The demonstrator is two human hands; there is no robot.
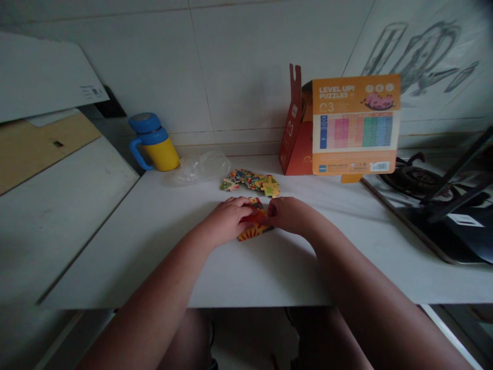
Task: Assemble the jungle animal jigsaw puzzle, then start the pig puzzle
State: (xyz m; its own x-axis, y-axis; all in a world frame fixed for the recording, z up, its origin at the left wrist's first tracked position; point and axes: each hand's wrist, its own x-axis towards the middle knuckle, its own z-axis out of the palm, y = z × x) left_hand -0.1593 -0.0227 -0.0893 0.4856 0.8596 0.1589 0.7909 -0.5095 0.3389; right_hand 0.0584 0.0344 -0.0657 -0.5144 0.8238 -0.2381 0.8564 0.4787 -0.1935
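A small joined patch of colourful puzzle pieces [254,229] lies on the white counter [162,241], mostly covered by both hands. My left hand [227,218] rests on its left side with fingers curled onto the pieces. From the right, my right hand [289,214] meets it with fingers pinched at the patch's top edge. A loose pile of puzzle pieces [250,181] lies just behind the hands.
An opened orange puzzle box [346,126] stands at the back against the tiled wall. A yellow and blue mug [154,143] and a crumpled clear plastic bag [200,167] sit at the back left. At the right is a gas hob [427,190].
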